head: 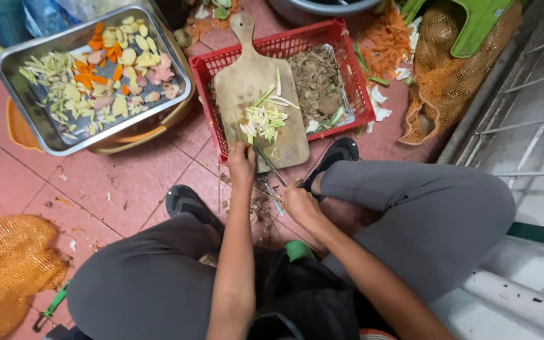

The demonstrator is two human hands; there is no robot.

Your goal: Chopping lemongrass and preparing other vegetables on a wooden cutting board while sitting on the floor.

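The left hand rests with its fingers curled down on the near edge of the one wooden cutting board, beside the pile of pale green and yellowish vegetable strips cut on it; whether it grips anything there cannot be told. The right hand sits lower, closed around the handle of a single knife, whose thin blade angles up onto the board towards the strips. The board lies across one red plastic crate that holds brownish peelings. Two dark shoes show on the pink tiled floor, one under the left forearm and one just beyond the right hand. To the left stands one metal tray of sliced vegetables in orange, yellow and pink. Two orange net sacks lie further out, one at the lower left and one at the upper right, near a heap of carrot peel.
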